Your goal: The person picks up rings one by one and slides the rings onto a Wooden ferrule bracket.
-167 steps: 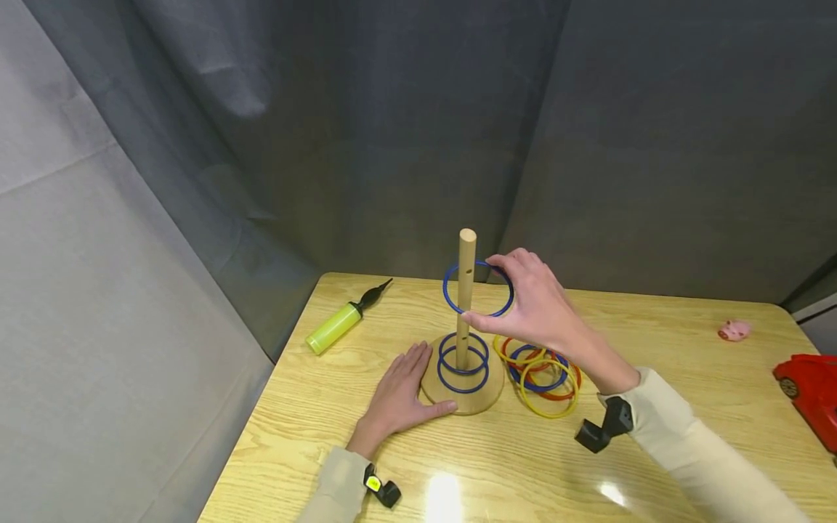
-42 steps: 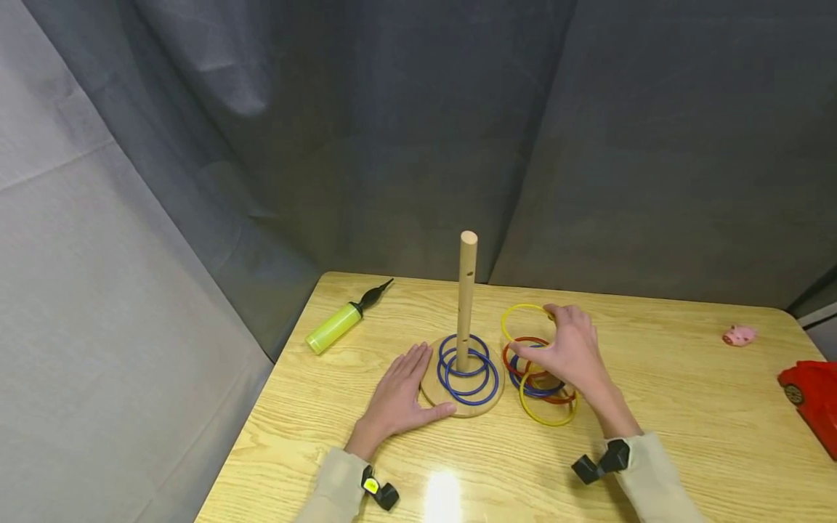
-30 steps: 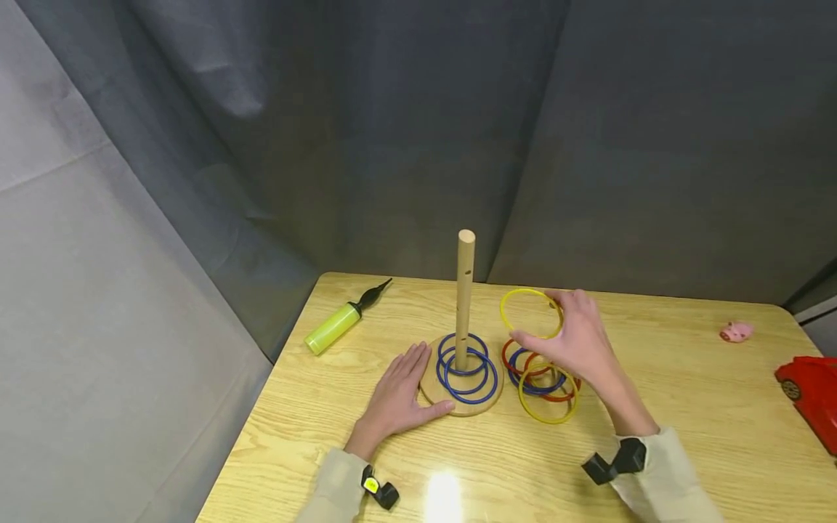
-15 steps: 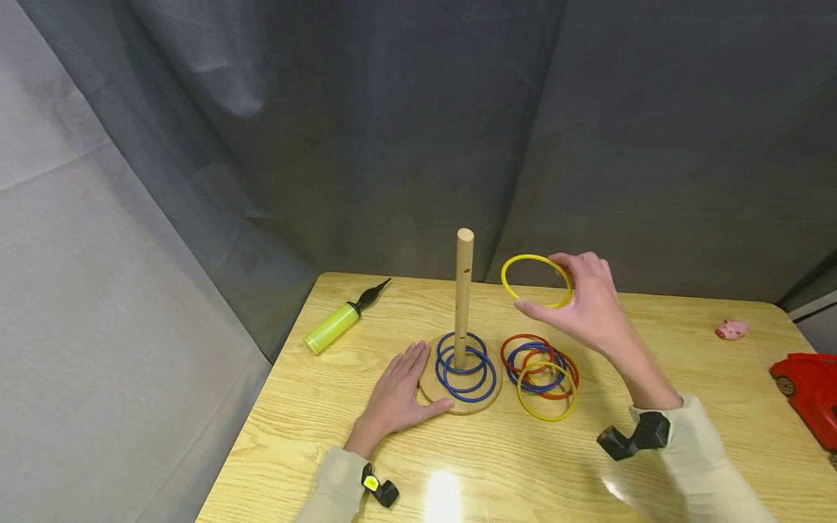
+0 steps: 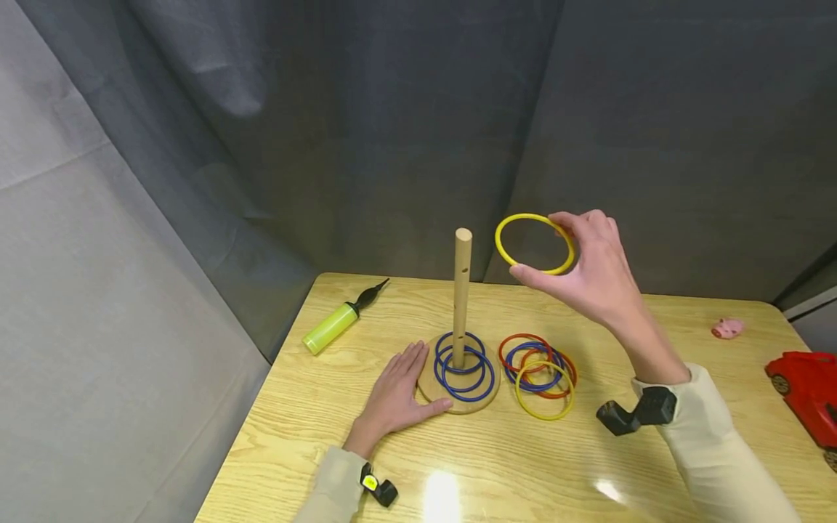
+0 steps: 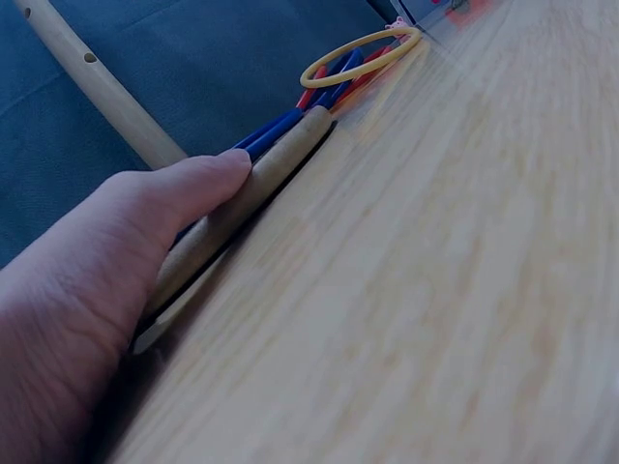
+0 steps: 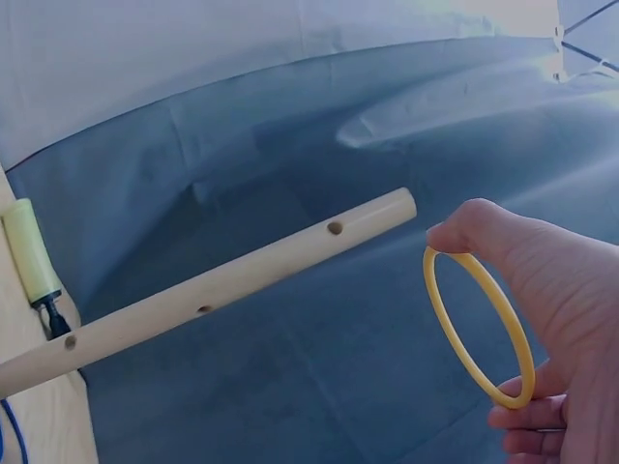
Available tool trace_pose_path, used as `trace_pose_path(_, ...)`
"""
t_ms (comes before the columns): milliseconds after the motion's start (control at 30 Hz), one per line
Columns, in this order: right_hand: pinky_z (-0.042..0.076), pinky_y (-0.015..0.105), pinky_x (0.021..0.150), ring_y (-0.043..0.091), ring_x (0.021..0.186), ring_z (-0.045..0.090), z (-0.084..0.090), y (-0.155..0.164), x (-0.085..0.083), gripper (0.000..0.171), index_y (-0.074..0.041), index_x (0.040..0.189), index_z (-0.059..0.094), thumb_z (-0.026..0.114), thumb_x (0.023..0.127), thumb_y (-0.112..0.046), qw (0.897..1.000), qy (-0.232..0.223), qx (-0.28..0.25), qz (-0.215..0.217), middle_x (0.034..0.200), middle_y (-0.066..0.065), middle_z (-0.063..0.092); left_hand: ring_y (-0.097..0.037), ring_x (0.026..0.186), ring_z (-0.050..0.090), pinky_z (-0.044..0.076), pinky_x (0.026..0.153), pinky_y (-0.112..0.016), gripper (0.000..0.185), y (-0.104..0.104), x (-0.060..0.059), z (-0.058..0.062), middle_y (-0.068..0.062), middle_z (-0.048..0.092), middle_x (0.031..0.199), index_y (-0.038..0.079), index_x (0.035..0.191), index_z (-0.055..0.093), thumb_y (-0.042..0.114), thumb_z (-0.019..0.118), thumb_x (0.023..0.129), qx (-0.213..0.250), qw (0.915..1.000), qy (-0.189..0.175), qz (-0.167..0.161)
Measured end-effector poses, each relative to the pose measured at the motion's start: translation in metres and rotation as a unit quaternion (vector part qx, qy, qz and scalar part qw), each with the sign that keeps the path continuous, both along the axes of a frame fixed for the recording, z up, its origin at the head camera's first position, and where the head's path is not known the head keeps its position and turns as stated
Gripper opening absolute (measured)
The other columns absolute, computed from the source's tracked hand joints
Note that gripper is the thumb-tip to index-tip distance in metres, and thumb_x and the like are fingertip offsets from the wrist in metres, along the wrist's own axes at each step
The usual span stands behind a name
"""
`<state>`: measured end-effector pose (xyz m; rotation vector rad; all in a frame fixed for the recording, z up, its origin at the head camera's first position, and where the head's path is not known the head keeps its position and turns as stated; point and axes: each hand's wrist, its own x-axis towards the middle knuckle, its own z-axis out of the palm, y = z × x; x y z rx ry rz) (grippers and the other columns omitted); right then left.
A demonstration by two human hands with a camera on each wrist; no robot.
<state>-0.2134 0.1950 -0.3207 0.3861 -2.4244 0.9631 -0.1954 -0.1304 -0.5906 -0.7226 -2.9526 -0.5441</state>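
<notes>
The bare left hand (image 5: 395, 399) lies against the round pale wooden base (image 5: 428, 381), fingers straight, thumb spread. Farther up, the right hand (image 5: 593, 269) clamps thumb and fingers across a thin yellow ring (image 5: 525, 216), held aloft beside the upright wooden post (image 5: 461, 290). Probably plastic, though its surface is hard to read, it should be light and stiff; opposite rim edges suit best.

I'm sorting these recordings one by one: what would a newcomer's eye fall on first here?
Probably the yellow ring pinched by the right hand, held aloft to the right of the upright wooden peg. Next, the three blue rings around the peg's foot, on the round base that the left hand touches. The red toy car at the head view's right edge stands out too.
</notes>
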Motion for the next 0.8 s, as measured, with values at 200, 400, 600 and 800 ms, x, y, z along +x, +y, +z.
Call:
trace_pose_path(200,0.033,0.041,0.083,0.029,0.108,0.041,0.014,-0.006,0.0,0.078,-0.003,0.134,0.064,0.092,0.074,-0.045,1.0,0.008,-0.007,0.013,0.108,0.012,0.053,-0.025,0.161,0.016,0.018,0.131,-0.045,0.117,0.0,0.0,-0.001,-0.007,0.019,0.175,0.012,0.168,0.02,0.091,0.044,0.086,0.003,1.0,0.005,-0.001)
trace_pose_path(400,0.035,0.04,0.083,0.026,0.108,0.041,0.025,-0.018,0.003,0.079,-0.008,0.137,0.064,0.092,0.074,-0.043,0.999,0.019,-0.006,0.046,0.11,0.009,0.053,-0.024,0.161,0.015,0.017,0.131,-0.044,0.119,0.001,0.0,-0.002,-0.006,0.018,0.175,0.013,0.168,0.019,0.093,0.043,0.085,0.002,1.0,0.004,0.002)
trace_pose_path(600,0.038,0.04,0.084,0.027,0.111,0.041,0.023,-0.032,0.006,0.081,-0.01,0.14,0.063,0.093,0.072,-0.042,0.996,0.023,0.007,0.084,0.11,0.007,0.053,-0.024,0.161,0.017,0.018,0.131,-0.043,0.118,-0.001,0.001,-0.004,-0.008,0.021,0.174,0.011,0.168,0.021,0.092,0.045,0.085,0.014,0.9998,0.012,0.0)
trace_pose_path(800,0.042,0.042,0.085,0.026,0.112,0.041,0.016,-0.042,0.005,0.08,-0.01,0.139,0.062,0.092,0.073,-0.044,0.995,0.015,0.019,0.099,0.108,0.006,0.052,-0.025,0.161,0.018,0.019,0.131,-0.044,0.118,-0.001,0.003,-0.005,-0.007,0.021,0.174,0.011,0.168,0.021,0.091,0.046,0.085,0.017,0.9998,0.013,0.001)
